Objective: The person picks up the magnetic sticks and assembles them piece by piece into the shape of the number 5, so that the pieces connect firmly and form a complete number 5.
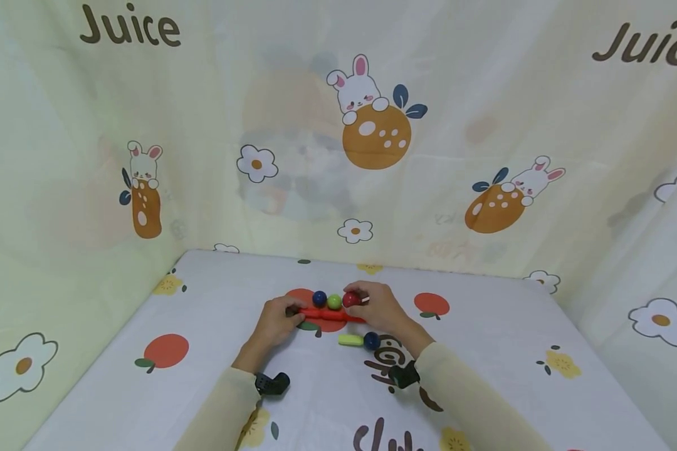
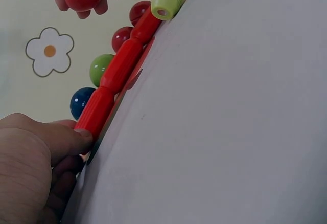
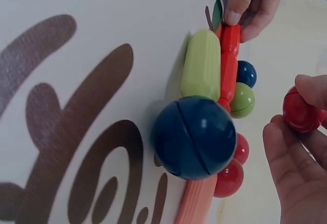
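My left hand [image 1: 276, 322] pinches the near end of a long red segmented stick [image 1: 323, 315] lying across the table between my hands. My right hand [image 1: 379, 307] holds a glossy red ball [image 3: 300, 112] between thumb and fingers, above the stick's right part. Behind the stick, a dark blue ball [image 1: 319, 299] and a lime green ball [image 1: 334, 302] sit side by side. Farther along in the left wrist view are two more red balls, a nearer red ball [image 2: 121, 38] and a farther red ball [image 2: 139, 12].
In front of the stick lies a lime green grooved piece [image 1: 350, 339], with a dark blue ball [image 1: 372, 341] at its right end. A salmon-coloured grooved stick part [image 3: 196, 203] shows beyond that ball in the right wrist view. A printed cloth [image 1: 293, 388] covers the table; a patterned curtain [image 1: 293, 213] hangs behind.
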A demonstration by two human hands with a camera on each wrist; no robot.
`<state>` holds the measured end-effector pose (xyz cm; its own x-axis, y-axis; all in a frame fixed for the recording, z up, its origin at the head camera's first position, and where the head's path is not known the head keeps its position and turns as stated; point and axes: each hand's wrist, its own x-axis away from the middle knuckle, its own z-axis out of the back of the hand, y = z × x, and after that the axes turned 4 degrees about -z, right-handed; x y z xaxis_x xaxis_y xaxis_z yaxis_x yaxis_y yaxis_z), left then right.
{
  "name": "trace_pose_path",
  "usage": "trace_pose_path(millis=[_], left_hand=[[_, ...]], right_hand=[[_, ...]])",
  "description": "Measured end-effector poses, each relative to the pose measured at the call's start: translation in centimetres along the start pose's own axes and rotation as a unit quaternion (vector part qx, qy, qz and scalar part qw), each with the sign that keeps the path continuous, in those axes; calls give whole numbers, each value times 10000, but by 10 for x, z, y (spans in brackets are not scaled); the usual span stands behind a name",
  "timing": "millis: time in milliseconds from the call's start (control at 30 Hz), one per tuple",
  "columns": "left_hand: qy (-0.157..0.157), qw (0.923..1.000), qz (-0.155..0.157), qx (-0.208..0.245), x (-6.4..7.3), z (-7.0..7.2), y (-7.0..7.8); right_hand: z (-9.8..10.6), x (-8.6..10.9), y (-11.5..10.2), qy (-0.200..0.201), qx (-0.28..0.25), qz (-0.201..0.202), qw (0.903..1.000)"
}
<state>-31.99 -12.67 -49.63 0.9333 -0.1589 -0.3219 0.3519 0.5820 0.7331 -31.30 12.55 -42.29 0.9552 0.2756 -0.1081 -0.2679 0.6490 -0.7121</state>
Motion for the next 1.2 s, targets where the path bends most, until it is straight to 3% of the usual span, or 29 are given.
trace_pose_path(millis=[567, 933, 1200], left_hand=[[-7, 10000, 5, 15, -1, 1, 0], [-28, 10000, 17, 11, 0, 0, 1], [-10, 10000, 9, 25, 1, 1, 1]], right_hand=[[-12, 9, -5, -842, 163, 123, 9962], [-19, 7, 0, -1023, 508, 375, 9928], [-21, 9, -3, -1193, 536, 268, 9910]])
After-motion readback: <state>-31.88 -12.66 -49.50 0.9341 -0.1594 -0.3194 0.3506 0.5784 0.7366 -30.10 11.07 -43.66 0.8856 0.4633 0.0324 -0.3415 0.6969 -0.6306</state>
